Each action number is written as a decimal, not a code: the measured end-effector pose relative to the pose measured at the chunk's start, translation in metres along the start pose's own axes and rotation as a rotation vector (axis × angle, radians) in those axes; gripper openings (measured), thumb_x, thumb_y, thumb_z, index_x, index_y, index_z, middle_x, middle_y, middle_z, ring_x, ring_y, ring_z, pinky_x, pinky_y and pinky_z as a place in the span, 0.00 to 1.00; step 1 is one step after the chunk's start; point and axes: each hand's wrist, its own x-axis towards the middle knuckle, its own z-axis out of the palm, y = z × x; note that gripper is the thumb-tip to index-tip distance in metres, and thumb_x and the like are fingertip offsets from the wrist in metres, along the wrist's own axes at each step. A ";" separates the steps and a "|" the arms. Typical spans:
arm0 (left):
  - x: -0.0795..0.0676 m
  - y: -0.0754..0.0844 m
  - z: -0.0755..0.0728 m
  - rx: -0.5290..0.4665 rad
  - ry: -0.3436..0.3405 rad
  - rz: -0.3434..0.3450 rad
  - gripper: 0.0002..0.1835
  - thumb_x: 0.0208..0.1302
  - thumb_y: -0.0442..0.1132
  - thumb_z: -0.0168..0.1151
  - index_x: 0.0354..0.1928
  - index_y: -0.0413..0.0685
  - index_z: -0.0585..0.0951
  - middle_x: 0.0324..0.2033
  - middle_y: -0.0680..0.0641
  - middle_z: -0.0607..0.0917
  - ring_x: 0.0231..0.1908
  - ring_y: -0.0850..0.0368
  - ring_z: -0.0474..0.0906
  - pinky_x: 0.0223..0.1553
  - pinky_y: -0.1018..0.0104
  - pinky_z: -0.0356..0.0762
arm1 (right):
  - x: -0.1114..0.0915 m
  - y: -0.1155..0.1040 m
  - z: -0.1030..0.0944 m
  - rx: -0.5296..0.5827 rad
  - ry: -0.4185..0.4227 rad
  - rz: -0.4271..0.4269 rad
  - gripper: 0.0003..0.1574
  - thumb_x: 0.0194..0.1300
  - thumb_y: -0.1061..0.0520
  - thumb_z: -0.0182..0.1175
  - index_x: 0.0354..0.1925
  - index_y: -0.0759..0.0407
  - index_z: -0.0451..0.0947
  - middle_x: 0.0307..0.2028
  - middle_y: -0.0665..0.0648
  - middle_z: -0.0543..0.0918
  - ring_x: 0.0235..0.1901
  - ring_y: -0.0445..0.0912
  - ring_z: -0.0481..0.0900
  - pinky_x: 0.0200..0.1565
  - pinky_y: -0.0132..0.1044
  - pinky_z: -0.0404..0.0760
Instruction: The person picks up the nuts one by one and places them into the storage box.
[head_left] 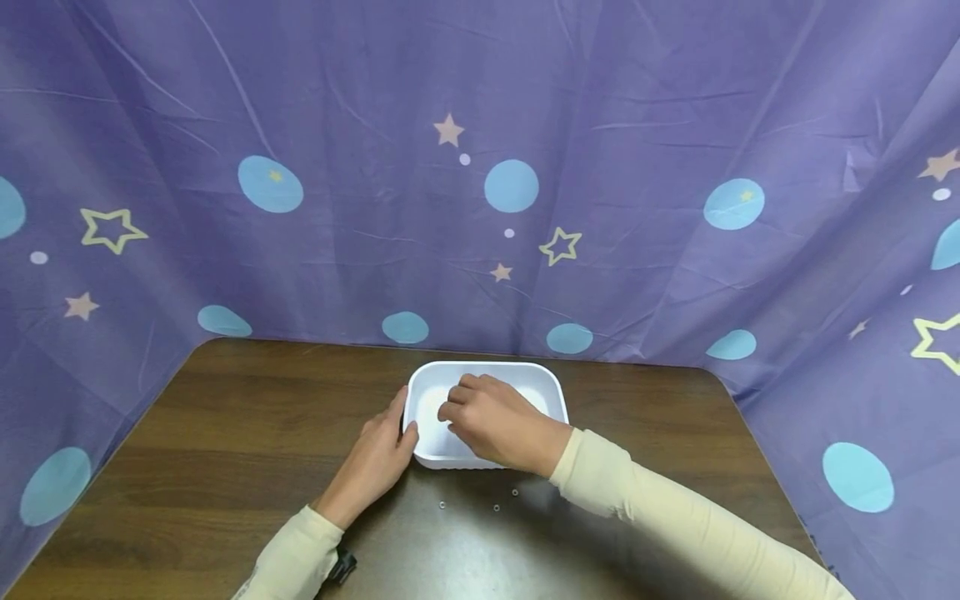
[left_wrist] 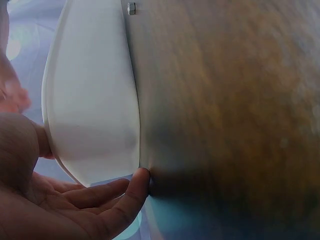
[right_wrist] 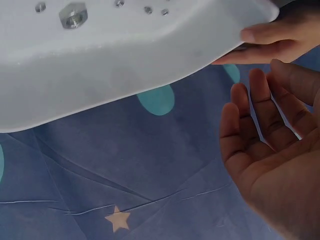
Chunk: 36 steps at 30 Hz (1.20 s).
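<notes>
A white rectangular tray [head_left: 487, 367] sits on the wooden table. At its left end, my left hand [head_left: 377, 452] grips the wall, thumb over the rim and fingers along the outside. Over the tray's middle hovers my right hand [head_left: 497, 421]; in the right wrist view its fingers are loosely bent and nothing shows between them. Inside the tray lie one large hex nut [right_wrist: 73, 16] and several small nuts [right_wrist: 148, 10], which my right hand covers in the head view. A metal nut [left_wrist: 131, 8] rests on the table beside the tray.
Three small nuts [head_left: 497, 508] are spread on the brown table [head_left: 285, 433] at the tray's near side. A purple curtain [head_left: 360, 208] with stars and blue spots hangs behind the table and along both sides.
</notes>
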 end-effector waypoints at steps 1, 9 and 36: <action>0.000 0.000 0.000 0.000 -0.005 -0.005 0.34 0.73 0.40 0.55 0.76 0.34 0.60 0.62 0.31 0.78 0.59 0.35 0.77 0.58 0.41 0.75 | -0.004 -0.003 -0.002 -0.001 0.006 -0.004 0.06 0.64 0.57 0.65 0.40 0.50 0.86 0.35 0.46 0.84 0.38 0.44 0.78 0.42 0.36 0.78; -0.001 -0.003 0.002 -0.004 0.000 -0.008 0.34 0.73 0.40 0.56 0.76 0.34 0.60 0.63 0.30 0.76 0.60 0.33 0.76 0.60 0.40 0.73 | -0.032 -0.016 -0.005 -0.005 0.013 0.021 0.04 0.65 0.56 0.66 0.39 0.49 0.85 0.35 0.45 0.83 0.39 0.43 0.78 0.40 0.36 0.78; 0.001 0.001 0.003 -0.029 0.006 -0.031 0.34 0.72 0.39 0.55 0.75 0.32 0.60 0.66 0.30 0.74 0.63 0.39 0.74 0.63 0.44 0.72 | -0.088 -0.049 0.029 0.072 0.097 -0.004 0.05 0.62 0.55 0.68 0.31 0.49 0.79 0.29 0.44 0.78 0.32 0.42 0.74 0.32 0.34 0.73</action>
